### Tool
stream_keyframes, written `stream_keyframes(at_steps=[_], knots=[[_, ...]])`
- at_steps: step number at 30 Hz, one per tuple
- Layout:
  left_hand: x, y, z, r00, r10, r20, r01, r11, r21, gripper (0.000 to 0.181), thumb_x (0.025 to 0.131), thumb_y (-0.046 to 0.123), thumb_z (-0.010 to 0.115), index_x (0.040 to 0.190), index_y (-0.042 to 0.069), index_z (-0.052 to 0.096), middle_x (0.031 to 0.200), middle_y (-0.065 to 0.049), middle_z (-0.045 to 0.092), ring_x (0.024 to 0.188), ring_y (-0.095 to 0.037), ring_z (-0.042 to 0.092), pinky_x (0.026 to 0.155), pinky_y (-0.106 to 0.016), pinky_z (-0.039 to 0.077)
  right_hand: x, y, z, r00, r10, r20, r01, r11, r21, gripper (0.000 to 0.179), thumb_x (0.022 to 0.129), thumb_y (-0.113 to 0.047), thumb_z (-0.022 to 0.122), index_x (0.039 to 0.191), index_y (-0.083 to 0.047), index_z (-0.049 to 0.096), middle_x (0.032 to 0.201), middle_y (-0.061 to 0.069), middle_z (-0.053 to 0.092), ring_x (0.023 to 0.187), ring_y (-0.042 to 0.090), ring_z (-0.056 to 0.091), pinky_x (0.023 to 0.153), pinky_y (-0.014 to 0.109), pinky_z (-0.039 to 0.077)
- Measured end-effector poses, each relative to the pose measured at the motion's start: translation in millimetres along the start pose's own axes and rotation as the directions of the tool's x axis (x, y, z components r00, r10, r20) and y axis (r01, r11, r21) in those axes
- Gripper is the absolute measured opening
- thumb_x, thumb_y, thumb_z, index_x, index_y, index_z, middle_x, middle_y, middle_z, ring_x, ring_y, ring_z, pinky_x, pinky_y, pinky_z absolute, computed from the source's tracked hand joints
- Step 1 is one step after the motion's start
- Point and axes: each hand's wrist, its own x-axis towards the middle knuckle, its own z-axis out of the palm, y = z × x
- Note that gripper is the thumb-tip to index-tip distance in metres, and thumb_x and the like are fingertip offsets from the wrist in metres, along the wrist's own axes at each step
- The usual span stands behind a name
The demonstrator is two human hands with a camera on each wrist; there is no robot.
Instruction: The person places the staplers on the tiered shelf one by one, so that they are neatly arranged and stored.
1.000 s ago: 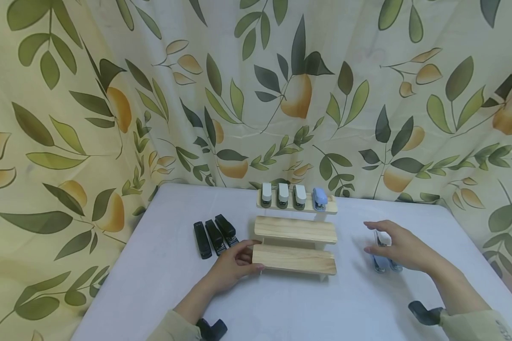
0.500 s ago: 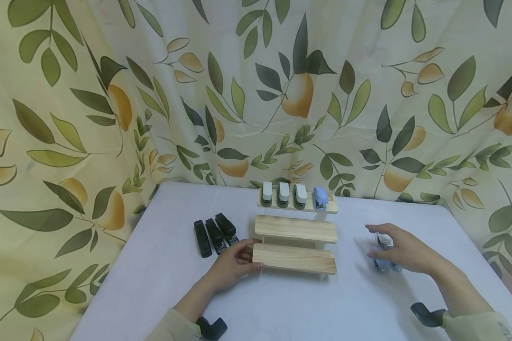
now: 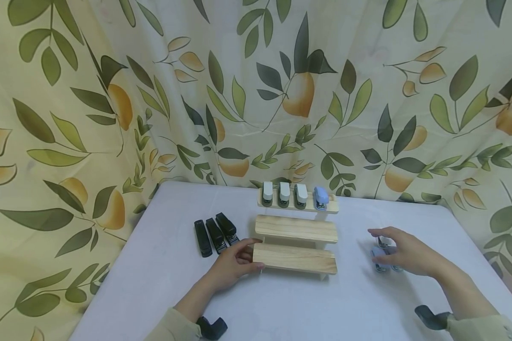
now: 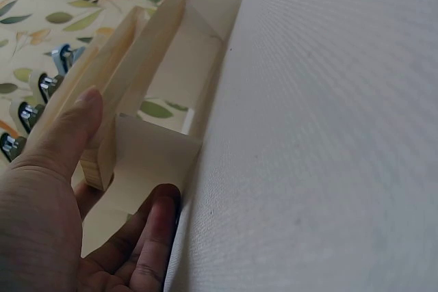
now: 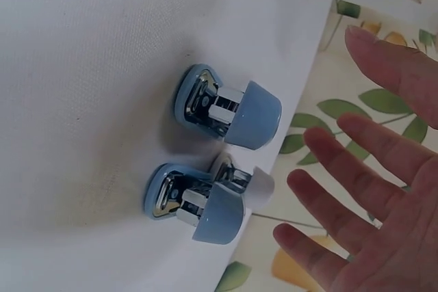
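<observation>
A leafy curtain [image 3: 350, 38] backs the white table [image 3: 128, 293]; at centre, the left hand [image 3: 232, 266] grips the left end of a wooden rack [image 3: 296, 258]; the right hand [image 3: 414, 253], fingers loosely spread, hovers above three staplers [image 5: 253, 117] at right.

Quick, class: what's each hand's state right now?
Left hand: holding the front wooden shelf by its end.
Right hand: open, holding nothing, near small staplers.

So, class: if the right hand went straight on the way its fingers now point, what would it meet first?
Probably the upper blue stapler in the right wrist view: the right hand points roughly toward it, though depth is unclear and it might pass above.
</observation>
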Motion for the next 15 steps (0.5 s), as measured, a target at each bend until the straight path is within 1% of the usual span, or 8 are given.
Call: stream_keyframes(at_steps=[7,15], knots=[[-0.3,-0.3,0.1,1.0,0.0,0.0,0.0,1.0,-0.001,0.061,0.088,0.046,0.082,0.142,0.043,0.056,0.117,0.004,0.066,0.104,-0.014,0.066,0.092,-0.032,0.055,-1.7,3.5,-0.5,1.0,0.002,0.024,-0.002,1.0,-0.003,0.08,0.083,-0.035,0.086,0.147,-0.002,0.053,0.143,0.029,0.057,0.134,0.058,0.045,0.102,0.076,0.041],[-0.6,0.8,-0.2,1.0,-0.006,0.001,0.006,1.0,-0.003,0.061,0.087,0.046,0.082,0.142,0.044,0.056,0.116,0.004,0.066,0.104,-0.014,0.065,0.091,-0.032,0.055,-4.4,7.1,1.8,1.0,-0.003,0.026,0.003,1.0,-0.008,0.078,0.082,-0.033,0.087,0.145,-0.001,0.055,0.142,0.03,0.057,0.133,0.058,0.047,0.101,0.075,0.042]])
